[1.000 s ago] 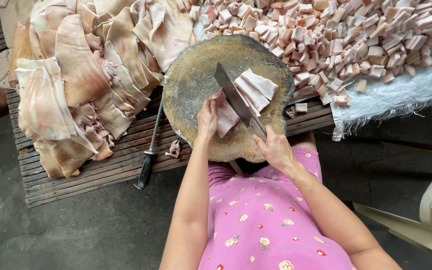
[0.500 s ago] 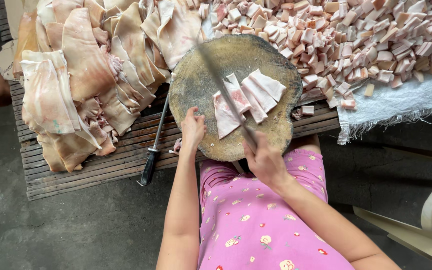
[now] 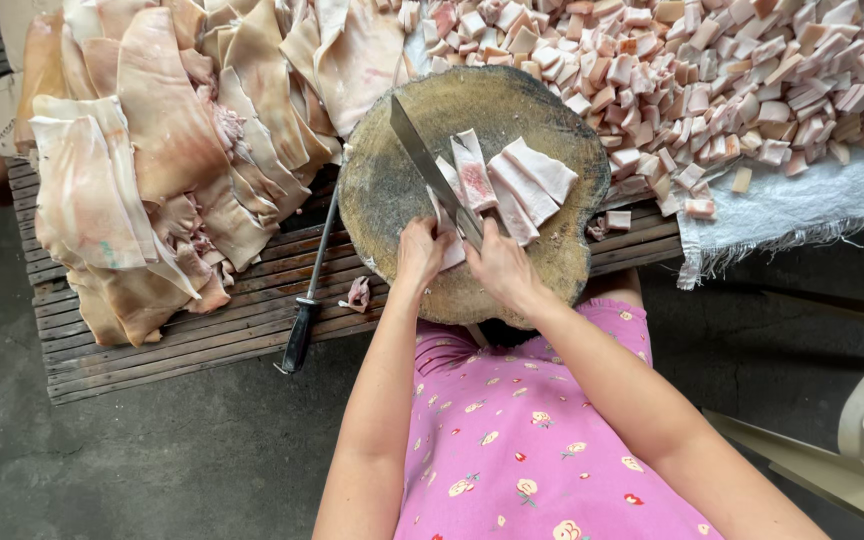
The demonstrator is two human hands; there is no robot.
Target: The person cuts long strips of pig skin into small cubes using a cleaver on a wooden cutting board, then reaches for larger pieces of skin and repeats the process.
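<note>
Pork strips [image 3: 512, 185]: pale, fatty slabs with pink lean edges, fanned at centre of round wooden chopping block [image 3: 392, 190], toward its 3 o'clock side. Cleaver [image 3: 432, 170]: long flat steel blade, angled toward 11 o'clock; right hand [image 3: 500, 268] closed around its handle. Left hand [image 3: 420, 252] presses flat on the nearest strip, fingers not closed on it. Good practice, judged: keep fingertips curled clear of the edge, cut even widths. Diced pieces [image 3: 732, 70] heaped at 1 o'clock; uncut skin sheets [image 3: 152, 150] at 10 o'clock; honing steel [image 3: 310, 290], slim, black-handled, on slatted table [image 3: 152, 345].
</note>
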